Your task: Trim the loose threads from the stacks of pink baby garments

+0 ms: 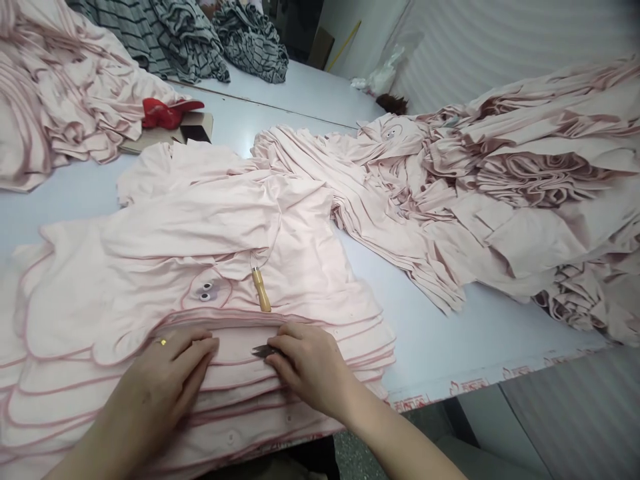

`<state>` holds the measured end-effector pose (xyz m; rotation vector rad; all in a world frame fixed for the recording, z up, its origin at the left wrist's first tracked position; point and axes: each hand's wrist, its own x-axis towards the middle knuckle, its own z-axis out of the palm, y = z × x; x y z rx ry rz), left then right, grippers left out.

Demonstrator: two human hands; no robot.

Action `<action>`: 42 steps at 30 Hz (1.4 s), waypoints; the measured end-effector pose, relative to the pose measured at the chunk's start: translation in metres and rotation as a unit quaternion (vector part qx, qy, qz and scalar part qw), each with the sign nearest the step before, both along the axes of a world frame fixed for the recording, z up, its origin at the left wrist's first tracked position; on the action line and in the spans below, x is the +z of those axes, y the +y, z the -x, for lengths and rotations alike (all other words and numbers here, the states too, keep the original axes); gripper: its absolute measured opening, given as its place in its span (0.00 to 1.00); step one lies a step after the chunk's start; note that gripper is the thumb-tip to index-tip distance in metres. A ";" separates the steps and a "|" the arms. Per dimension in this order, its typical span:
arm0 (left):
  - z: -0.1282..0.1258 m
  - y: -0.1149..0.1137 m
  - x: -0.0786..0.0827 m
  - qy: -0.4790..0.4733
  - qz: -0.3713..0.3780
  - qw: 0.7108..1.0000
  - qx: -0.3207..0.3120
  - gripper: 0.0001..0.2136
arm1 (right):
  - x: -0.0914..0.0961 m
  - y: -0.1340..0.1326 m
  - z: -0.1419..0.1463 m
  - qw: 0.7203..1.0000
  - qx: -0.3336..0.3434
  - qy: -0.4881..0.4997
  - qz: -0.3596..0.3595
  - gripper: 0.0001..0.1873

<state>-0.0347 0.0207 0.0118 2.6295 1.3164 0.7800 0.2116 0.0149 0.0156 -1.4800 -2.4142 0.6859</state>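
Note:
A stack of pale pink garments (310, 267) with darker pink edging lies before me. The top one carries a patch with two cartoon eyes (206, 291). My left hand (173, 367), with a yellow ring, is closed over the lifted edge of the top pink garment; its fingertips are partly hidden. My right hand (307, 363) grips small thread snips (263, 351), their dark blades pointing left over the cloth, while its knuckles touch the same edge. Just beyond this edge, a wooden-handled tool (261, 290) with a thin metal tip rests on the top garment.
More pink garments (450, 220) are heaped on the right, and another pile (75, 87) stands at the far left. A red item (165, 113) lies on a cardboard piece. Grey striped fabric (250, 43) sits at the back. The table edge (470, 387) runs along the front right.

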 end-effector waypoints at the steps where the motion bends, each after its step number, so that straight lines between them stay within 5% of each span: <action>1: 0.002 0.000 -0.001 -0.004 0.007 1.000 0.001 0.12 | -0.001 0.001 0.001 1.000 0.001 -0.006 -0.004 0.05; 20: 0.038 -0.007 -0.011 0.001 0.039 0.999 0.028 0.12 | 0.005 0.001 0.003 0.991 -0.078 0.038 0.101 0.04; 29: -0.003 0.012 -0.018 -0.053 0.105 0.990 -0.072 0.12 | 0.003 -0.002 0.006 0.992 -0.086 0.022 0.087 0.05; 34: -0.034 0.022 -0.019 0.017 0.185 0.974 -0.130 0.13 | 0.004 -0.004 0.003 0.990 -0.110 0.017 0.084 0.05; 42: -0.036 0.024 -0.024 0.028 0.164 0.975 -0.146 0.12 | 0.002 -0.006 0.001 0.992 -0.093 0.034 0.080 0.04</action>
